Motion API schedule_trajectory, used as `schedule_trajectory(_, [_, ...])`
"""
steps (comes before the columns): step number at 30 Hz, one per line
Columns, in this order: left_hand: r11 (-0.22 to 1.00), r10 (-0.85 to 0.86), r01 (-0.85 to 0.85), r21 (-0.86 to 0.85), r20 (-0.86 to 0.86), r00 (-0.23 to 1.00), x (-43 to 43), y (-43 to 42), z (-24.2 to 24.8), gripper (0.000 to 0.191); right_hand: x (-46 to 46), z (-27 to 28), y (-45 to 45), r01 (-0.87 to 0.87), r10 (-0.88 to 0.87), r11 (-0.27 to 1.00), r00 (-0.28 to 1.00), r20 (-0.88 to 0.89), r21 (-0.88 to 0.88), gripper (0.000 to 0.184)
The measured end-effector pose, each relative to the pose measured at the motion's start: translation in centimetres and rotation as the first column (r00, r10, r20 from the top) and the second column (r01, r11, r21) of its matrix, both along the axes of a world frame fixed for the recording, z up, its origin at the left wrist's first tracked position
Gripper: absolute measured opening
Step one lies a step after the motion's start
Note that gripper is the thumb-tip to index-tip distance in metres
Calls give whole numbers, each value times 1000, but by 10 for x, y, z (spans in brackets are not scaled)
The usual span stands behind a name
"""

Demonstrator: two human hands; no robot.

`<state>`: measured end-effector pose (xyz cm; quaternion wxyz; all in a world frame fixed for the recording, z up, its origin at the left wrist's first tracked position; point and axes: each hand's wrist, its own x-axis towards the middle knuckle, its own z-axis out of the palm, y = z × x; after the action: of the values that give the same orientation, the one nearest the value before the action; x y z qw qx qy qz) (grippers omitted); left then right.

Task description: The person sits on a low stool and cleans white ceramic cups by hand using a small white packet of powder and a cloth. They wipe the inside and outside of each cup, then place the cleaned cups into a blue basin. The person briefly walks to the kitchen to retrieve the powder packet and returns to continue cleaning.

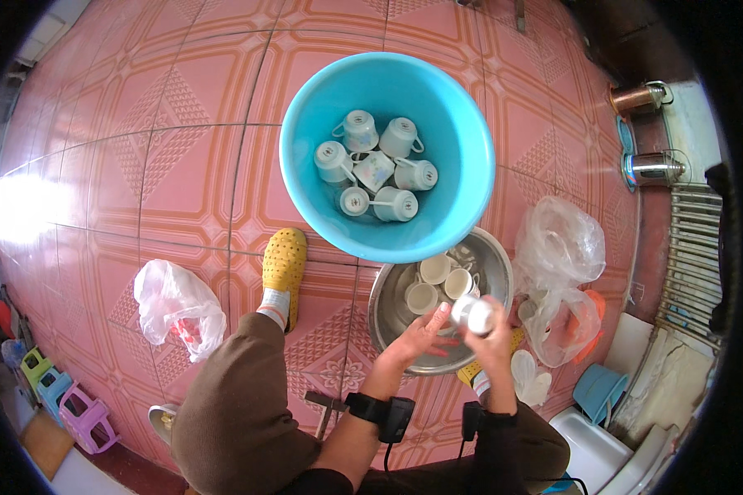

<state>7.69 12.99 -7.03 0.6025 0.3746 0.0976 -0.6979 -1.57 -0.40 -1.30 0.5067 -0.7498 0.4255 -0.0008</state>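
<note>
My right hand [493,339] grips a small white cup [472,314], blurred, above the near right side of a steel basin [381,322]. Just to its left, my left hand [420,339] has its fingers spread, and I cannot tell whether they touch the cup. In the basin stand three white cups [421,298] with their mouths up, in what looks like water. Beyond it is a large blue plastic tub [452,111], its rim covering the basin's far edge. Several white floral cups [373,169] lie inside the tub, most bottom-up.
Clear plastic bags [560,247] lie right of the basin, near an orange bag [588,325]. At left is a white plastic bag [179,306]. Thermos flasks [653,168], a radiator [693,260] and a small blue bucket [599,391] line the right wall. Plastic stools [86,416] stand lower left.
</note>
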Motion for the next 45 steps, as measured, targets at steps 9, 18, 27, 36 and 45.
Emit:
schedule_trajectory(9, [994, 100, -104, -38, -85, 991, 3, 9, -8, 63, 168, 101, -51, -250, 321, 940, 880, 351, -232, 66])
schedule_trajectory(18, [985, 152, -159, -65, -98, 984, 5, 22, -16, 63, 287, 12, -14, -868, 848, 487, 497, -187, -99, 67])
schedule_trajectory(27, [983, 158, -166, -79, -102, 982, 10, 35, -16, 61, 310, -24, 2, -956, 921, 86, 183, -344, -279, 58])
schedule_trajectory(36, [979, 177, -184, -90, -82, 981, 15, 42, -20, 53, 318, -43, 10, -849, 874, -305, -68, -481, -433, 60])
schedule_trajectory(45, [977, 196, -202, -62, -98, 976, 18, 46, -22, 54, 324, -23, -1, -983, 940, -69, -6, -340, -172, 64])
